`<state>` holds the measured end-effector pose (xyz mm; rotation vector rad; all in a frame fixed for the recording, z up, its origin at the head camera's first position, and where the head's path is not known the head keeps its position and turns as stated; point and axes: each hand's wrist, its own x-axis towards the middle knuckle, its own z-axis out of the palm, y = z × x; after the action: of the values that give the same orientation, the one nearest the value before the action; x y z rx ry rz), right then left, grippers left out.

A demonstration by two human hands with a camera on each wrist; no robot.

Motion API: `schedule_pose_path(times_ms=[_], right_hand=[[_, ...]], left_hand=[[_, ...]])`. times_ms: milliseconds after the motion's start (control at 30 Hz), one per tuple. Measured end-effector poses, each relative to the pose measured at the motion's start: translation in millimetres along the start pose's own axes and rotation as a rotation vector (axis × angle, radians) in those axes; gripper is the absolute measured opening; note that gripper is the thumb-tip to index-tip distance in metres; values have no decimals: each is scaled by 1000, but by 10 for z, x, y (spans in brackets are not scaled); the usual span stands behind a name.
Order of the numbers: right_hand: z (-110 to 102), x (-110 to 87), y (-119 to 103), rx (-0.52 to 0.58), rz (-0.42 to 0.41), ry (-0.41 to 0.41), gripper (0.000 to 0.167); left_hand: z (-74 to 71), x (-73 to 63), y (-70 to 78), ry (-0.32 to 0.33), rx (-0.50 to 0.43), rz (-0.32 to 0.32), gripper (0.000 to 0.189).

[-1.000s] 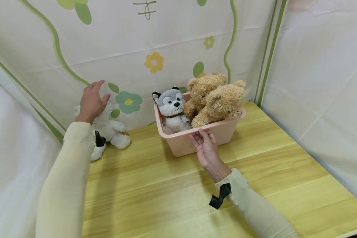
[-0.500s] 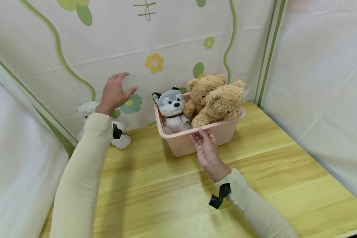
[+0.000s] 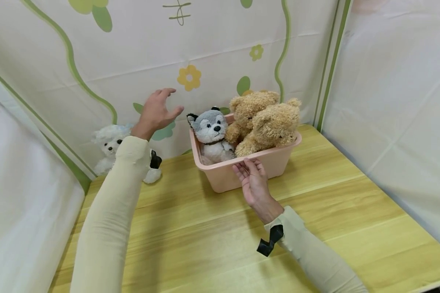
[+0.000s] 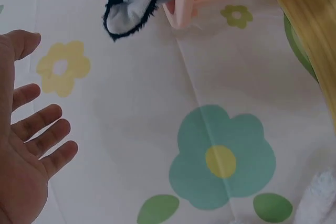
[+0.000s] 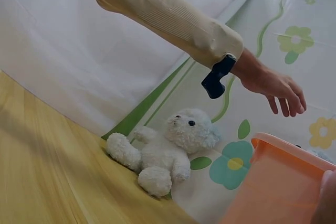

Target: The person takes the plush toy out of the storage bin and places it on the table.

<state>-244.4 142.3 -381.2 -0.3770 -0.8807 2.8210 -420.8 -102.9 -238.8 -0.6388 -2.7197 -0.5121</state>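
Note:
My left hand [image 3: 157, 114] hangs in the air left of the pink plastic bin [image 3: 223, 179], its fingers spread and nothing in them. Behind and below the left forearm a white plush dog [image 3: 108, 140] sits against the backdrop, partly covered; the right wrist view shows the white plush [image 5: 163, 156] whole. My right hand [image 3: 254, 183] holds the bin's front rim from beneath, palm up and fingers bent. Inside the bin are a grey-and-white plush husky [image 3: 210, 130] on the left and two curly tan teddy bears [image 3: 273, 126] on the right.
A wood-grain table [image 3: 205, 244] carries the bin and the white plush. Behind it hangs a white cloth backdrop [image 3: 139, 49] printed with flowers and vines. White cloth walls [image 3: 399, 93] close in both sides.
My left hand has moved right, from in front of the white plush toward the bin, uncovering the plush's head. The right hand, bin and toys stay as they were.

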Motion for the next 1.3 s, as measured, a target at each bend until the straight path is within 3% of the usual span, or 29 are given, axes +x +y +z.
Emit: schedule_pose_path(times_ms=[267, 733, 933, 1300], right_hand=[[-9, -7, 14, 17, -5, -18, 10], [-5, 11, -5, -9, 1, -18, 9], [-1, 8, -2, -5, 1, -18, 9], [-10, 5, -4, -4, 0, -16, 9]], left_hand=[[127, 65, 170, -41, -62, 33, 58], [387, 152, 372, -204, -79, 44, 59], [421, 165, 428, -255, -84, 27, 64], [529, 189, 475, -275, -121, -18, 63]])
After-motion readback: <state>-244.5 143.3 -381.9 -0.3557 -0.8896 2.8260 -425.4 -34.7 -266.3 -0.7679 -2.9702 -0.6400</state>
